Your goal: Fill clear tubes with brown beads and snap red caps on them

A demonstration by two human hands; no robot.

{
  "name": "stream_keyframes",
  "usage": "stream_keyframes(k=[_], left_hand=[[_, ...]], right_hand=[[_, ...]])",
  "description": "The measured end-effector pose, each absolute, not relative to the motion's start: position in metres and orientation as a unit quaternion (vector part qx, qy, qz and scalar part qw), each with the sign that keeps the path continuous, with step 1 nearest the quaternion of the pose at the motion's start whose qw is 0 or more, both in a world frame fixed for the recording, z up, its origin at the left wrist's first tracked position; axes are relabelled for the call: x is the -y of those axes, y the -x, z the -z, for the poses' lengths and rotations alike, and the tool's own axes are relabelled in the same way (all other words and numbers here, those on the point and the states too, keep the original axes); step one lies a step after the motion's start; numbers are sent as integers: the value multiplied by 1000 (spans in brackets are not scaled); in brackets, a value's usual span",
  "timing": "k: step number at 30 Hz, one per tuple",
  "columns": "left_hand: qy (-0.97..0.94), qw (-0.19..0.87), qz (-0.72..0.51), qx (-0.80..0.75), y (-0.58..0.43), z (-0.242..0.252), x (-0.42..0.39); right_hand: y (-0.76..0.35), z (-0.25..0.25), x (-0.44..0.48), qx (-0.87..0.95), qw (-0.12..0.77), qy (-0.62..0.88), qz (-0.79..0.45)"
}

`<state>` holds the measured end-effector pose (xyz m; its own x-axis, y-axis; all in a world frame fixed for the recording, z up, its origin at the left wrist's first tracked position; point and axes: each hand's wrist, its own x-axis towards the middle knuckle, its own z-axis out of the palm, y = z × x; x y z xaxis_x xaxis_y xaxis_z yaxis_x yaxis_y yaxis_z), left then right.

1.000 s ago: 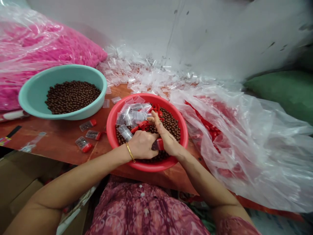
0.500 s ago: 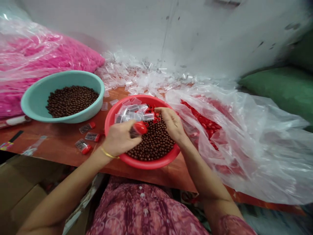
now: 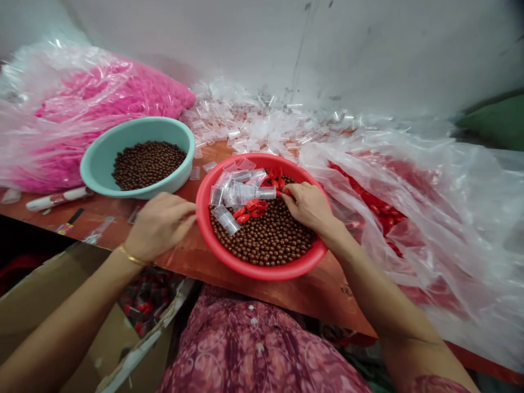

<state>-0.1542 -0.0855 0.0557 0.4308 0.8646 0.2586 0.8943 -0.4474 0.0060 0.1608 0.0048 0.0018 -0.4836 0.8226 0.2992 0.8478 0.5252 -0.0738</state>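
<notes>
My right hand [image 3: 309,204] reaches into a red basin [image 3: 262,271], its fingertips closed on a red plastic cap [image 3: 286,191]. Brown round balls [image 3: 266,240] fill much of this basin. On top of them lie clear plastic containers [image 3: 241,191] and more red caps [image 3: 250,209]. Just outside the basin's left rim, my left hand [image 3: 161,226] hovers over the table edge with index finger and thumb apart. Nothing shows between them. The filled red-capped containers on that side are mostly hidden behind this hand.
A teal basin [image 3: 186,169] of brown balls stands at left, before a bag of pink pieces [image 3: 123,87]. Clear containers [image 3: 262,120] are heaped along the wall. At right lies a plastic bag of red caps [image 3: 380,210]. Below, a cardboard box [image 3: 102,333] holds red-capped containers.
My left hand has moved left out of the red basin and no longer shows the filled red-capped container. My right hand has closed on a red cap. The view has shifted.
</notes>
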Motion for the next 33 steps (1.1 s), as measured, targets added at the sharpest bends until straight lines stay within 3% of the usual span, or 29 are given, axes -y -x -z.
stream_keyframes(k=[4,9,14,17,22,27,30,33], left_hand=[[901,21,-49,431,112,-62,54],[917,-11,-121,380,100,-48,22],[928,-3,-42,370,94,-52,23],[930,-59,12,363,90,-72,27],[901,-187,76,383,84,-98,23],[885,-274,47,374,80,-99,21],[866,-314,50,387,77,-95,25],[795,-388,169,435,72,-82,30]], right_hand=[[-166,3,-3,845,236,481,8],[-159,-8,11,839,313,442,-53],[-130,-23,31,877,262,391,-100],[-117,-26,32,906,236,344,-76],[-124,-30,27,899,302,270,-164],[-130,-36,28,798,400,344,-291],[-129,-41,26,808,374,325,-318],[-128,-44,23,821,354,304,-330]])
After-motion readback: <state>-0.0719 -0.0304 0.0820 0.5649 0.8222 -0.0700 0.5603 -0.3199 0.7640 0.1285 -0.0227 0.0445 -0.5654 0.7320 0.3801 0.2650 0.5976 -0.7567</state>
